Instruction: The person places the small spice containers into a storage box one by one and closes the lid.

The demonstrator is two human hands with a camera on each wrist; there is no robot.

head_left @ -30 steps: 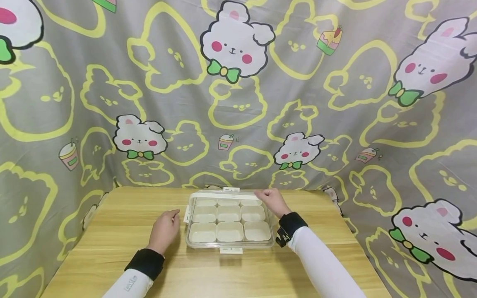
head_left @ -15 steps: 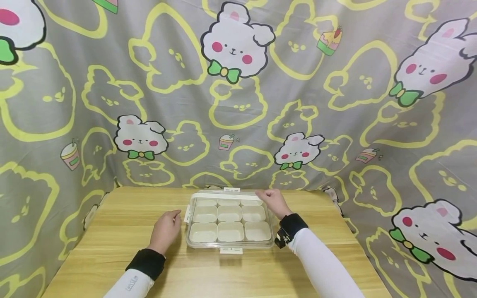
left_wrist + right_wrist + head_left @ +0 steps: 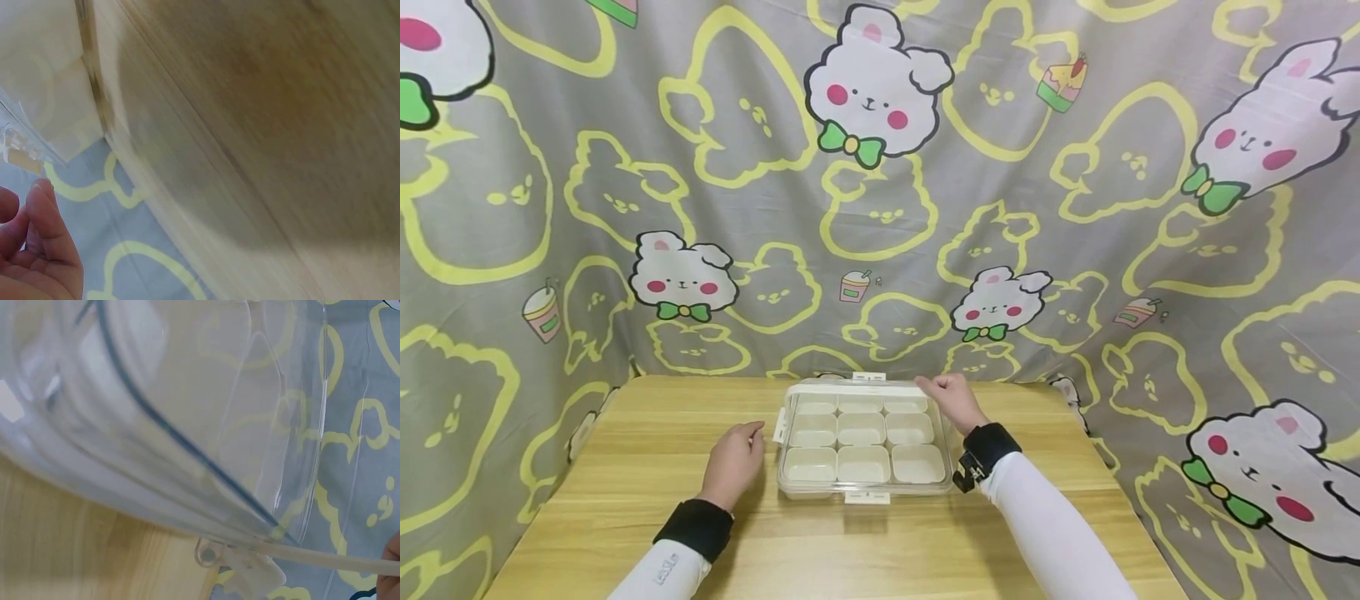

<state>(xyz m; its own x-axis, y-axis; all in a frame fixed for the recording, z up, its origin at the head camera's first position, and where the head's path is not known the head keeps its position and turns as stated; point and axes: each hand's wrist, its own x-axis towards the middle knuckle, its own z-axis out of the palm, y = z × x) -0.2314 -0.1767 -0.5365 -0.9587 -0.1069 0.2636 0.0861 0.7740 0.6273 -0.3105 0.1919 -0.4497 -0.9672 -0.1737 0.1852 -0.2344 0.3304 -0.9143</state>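
A clear plastic lid with white clips covers a box of several cream compartments, all bare inside. Along the lid's back side runs a white carrying handle. My right hand pinches this handle near its right end; the right wrist view shows just a bit of the fingers on the handle strip. Beside the box's left clip, my left hand hovers with loosely bent fingers and holds nothing. A small gap separates its fingertips from the clip.
The box stands on a wood-grain table, towards its far edge. A grey curtain printed with cartoon rabbits closes off the back and both sides.
The clear lid and its clips have risen slightly and shifted a little right, while the cream compartments stay nearly in place. My right hand has risen slightly; the left keeps its position.
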